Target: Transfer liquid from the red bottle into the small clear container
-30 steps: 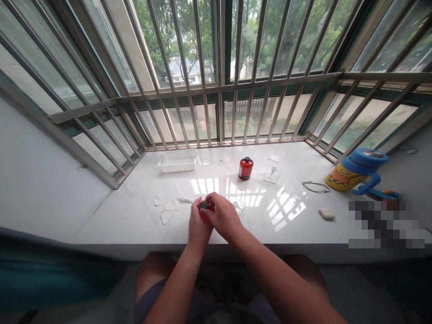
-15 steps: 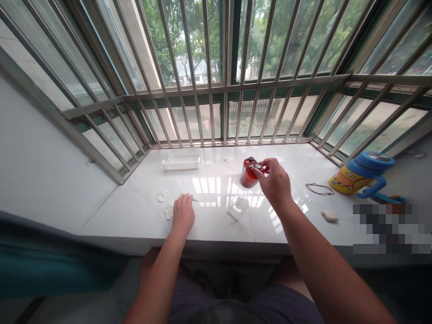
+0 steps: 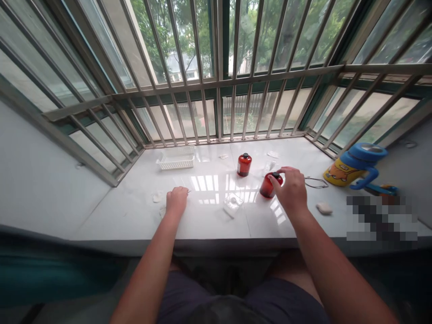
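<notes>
My right hand (image 3: pixel 293 189) grips a red translucent bottle (image 3: pixel 267 187) with a black cap, thumb and fingers around its upper part. The bottle tilts slightly over the white ledge; whether its base touches cannot be told. Another such red bottle (image 3: pixel 243 166) stands upright farther back to the left. My left hand (image 3: pixel 177 201) rests on the ledge with curled fingers, and a small thin tip shows beside them; what it belongs to is hidden. Between the hands lies a clear glass-like piece (image 3: pixel 234 200) with a pale stick (image 3: pixel 228 213) in front.
A white perforated basket (image 3: pixel 177 164) stands at the back left. To the right are a thin dark loop (image 3: pixel 317 183), a beige block (image 3: pixel 324 208) and a blue and yellow flask (image 3: pixel 351 167). Metal window bars (image 3: pixel 232 81) close off the back. A clear object (image 3: pixel 269 167) sits behind the held bottle.
My right hand has moved one red bottle right and toward me, away from the other, which stays at the back. My left hand keeps about the same place. The view has shifted slightly.
</notes>
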Motion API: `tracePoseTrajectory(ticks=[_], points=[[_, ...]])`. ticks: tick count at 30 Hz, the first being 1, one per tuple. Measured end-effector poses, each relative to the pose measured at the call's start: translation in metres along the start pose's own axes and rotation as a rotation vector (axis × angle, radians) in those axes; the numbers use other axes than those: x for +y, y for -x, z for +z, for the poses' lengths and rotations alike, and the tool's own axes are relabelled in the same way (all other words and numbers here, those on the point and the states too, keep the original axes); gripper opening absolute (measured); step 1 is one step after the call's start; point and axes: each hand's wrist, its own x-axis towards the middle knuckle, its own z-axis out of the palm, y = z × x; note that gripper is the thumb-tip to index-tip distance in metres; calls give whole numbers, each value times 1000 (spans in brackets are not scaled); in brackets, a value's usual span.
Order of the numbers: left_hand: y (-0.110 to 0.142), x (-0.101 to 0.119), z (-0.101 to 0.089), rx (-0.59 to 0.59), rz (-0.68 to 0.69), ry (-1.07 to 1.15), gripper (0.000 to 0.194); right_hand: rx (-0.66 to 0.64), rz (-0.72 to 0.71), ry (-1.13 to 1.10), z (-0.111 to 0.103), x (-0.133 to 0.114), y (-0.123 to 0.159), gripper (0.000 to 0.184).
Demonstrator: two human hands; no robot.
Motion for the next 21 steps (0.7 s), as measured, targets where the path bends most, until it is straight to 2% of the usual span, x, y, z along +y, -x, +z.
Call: tracePoseTrajectory(ticks=[2, 3, 5, 6, 8, 10, 13, 18, 21], points=[[4, 19, -9, 73, 16, 64, 19, -50, 121, -108, -6, -26, 11, 41], [9, 32, -14, 121, 40, 116, 18, -160, 225, -205, -7, -41, 18, 45], [20, 63, -26, 299, 156, 373, 16, -481, 437, -480, -5, -70, 33, 55], [27, 80, -32, 336, 233, 465, 17, -619, 570, -657, -1, -83, 41, 60], [40, 111, -42, 310, 386, 551, 20, -857, 788, -944, 6, -105, 53, 64], [51, 135, -48, 234, 490, 567, 22, -972, 886, -1141, 13, -119, 62, 60], [60, 151, -47, 192, 556, 576, 26, -932, 880, -1244, 15, -124, 66, 47], [61, 149, -37, 264, 523, 640, 30, -914, 772, -1272, 10, -112, 56, 46], [58, 144, -26, 214, 462, 645, 41, -714, 751, -1194, 10, -105, 47, 47]])
